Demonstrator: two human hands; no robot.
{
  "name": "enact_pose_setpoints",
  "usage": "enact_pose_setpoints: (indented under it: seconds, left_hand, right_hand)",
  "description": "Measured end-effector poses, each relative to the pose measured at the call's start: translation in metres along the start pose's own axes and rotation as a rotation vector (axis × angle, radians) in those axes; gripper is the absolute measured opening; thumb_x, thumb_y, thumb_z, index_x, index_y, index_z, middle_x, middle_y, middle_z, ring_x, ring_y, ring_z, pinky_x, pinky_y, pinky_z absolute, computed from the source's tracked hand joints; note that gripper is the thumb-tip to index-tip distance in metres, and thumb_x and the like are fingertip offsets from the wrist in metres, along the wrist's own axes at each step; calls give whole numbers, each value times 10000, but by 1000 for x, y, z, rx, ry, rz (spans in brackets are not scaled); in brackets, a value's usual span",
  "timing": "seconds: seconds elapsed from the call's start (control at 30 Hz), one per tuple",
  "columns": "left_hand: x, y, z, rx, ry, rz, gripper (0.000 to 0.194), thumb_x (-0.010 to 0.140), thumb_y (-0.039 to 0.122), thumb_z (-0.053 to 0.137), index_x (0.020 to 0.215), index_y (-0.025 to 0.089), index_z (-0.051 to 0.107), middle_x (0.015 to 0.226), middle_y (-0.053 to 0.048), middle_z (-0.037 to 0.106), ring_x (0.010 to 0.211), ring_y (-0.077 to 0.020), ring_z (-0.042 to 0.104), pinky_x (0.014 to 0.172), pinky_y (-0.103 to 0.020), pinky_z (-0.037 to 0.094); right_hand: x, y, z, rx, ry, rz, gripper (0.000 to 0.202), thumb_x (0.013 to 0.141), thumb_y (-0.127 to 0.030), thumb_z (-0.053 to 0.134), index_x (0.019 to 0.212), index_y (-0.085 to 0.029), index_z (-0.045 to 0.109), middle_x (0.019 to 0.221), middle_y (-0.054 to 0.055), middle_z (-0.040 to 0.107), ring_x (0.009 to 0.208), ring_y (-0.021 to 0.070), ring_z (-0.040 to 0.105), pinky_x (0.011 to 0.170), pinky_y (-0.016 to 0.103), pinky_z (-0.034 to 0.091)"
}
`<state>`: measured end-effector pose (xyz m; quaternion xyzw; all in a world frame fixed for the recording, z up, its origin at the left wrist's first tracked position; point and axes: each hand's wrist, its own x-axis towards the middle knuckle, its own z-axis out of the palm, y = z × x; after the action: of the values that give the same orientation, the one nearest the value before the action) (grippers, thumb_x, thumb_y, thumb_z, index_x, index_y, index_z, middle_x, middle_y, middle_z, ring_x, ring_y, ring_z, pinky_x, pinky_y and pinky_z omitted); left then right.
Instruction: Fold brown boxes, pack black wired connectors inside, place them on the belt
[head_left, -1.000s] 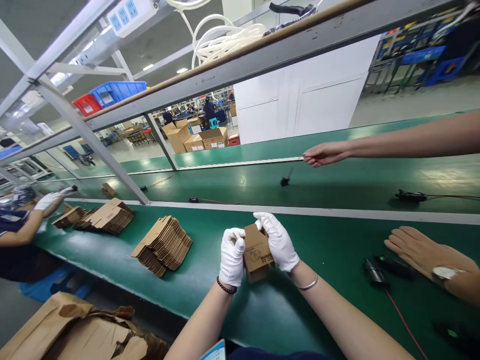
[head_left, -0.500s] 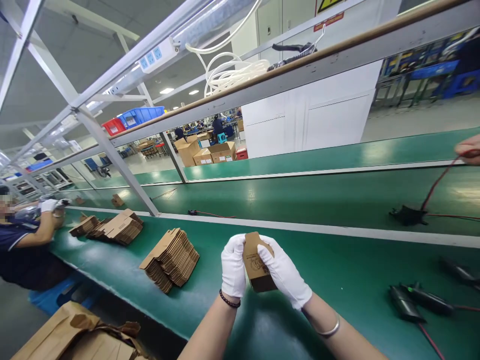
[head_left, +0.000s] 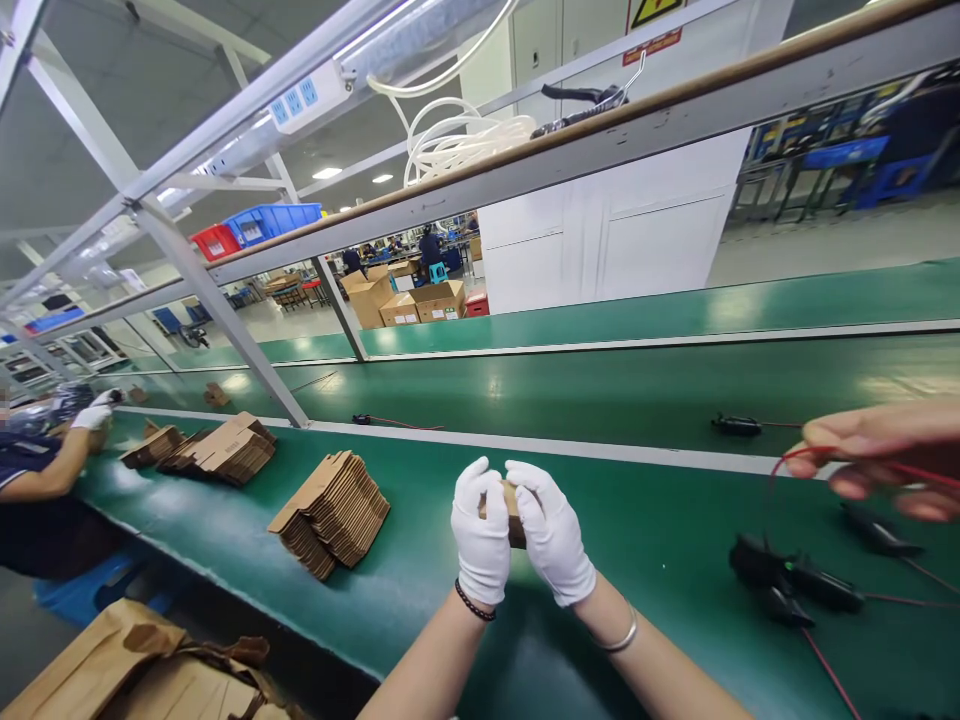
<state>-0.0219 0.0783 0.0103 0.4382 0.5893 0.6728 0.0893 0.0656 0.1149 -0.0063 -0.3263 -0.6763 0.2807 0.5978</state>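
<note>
Cardboard box (head_left: 513,508), small and brown, sits above the near green conveyor table (head_left: 660,540), flat box stacks (head_left: 330,510) lying left. Gloved left hand (head_left: 481,535) and right hand (head_left: 551,535) both clamp around it, fingers curled.

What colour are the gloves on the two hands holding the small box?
White, seen in the head view: left hand, right hand, brown box.

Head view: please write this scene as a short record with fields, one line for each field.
left hand: white glove, closed on the small cardboard box
right hand: white glove, closed on the same box
box: held above the green table, mostly hidden by the fingers
stack of flat cartons: on the table, left of the hands
co-worker's bare hand: at right, holding a red wire
black parts: on the table, below that hand
</note>
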Motion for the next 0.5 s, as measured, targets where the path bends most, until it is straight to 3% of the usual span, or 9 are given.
enact_pose_setpoints:
  seconds: [0.23,0.3,0.43,0.5]
  left_hand:
    - [-4,-9,-5,-66,-45,46,275,863,361,478,765,181,662,1075,-126,641,1006,-231,604,923,-397,461]
    - [-1,-8,-8,-55,-121,90,249,848,373,518,783,184,665,1104,-123,629,1049,-236,588,938,-403,455]
    - [14,-10,-19,2,-397,213,282,729,393,693,951,219,685,1187,-112,594,1094,-244,572,947,-404,467]
    - [21,-14,-27,39,-302,230,289,750,421,673,961,224,690,1217,-109,575,1106,-242,566,975,-411,450]
  right_hand:
    - [2,-5,-4,-2,-104,36,335,882,-450,414,787,-245,662,1016,82,643,938,227,604,904,405,484]
    - [4,-4,-6,23,-107,53,336,877,-476,423,791,-246,652,1028,85,636,944,231,596,912,418,478]
    - [10,1,-11,111,-28,99,359,869,-517,451,1019,-228,600,1132,107,599,1048,243,561,975,459,430]
    - [9,1,-12,162,28,199,423,848,-534,496,1123,-216,547,1196,122,564,1104,244,535,994,464,412]
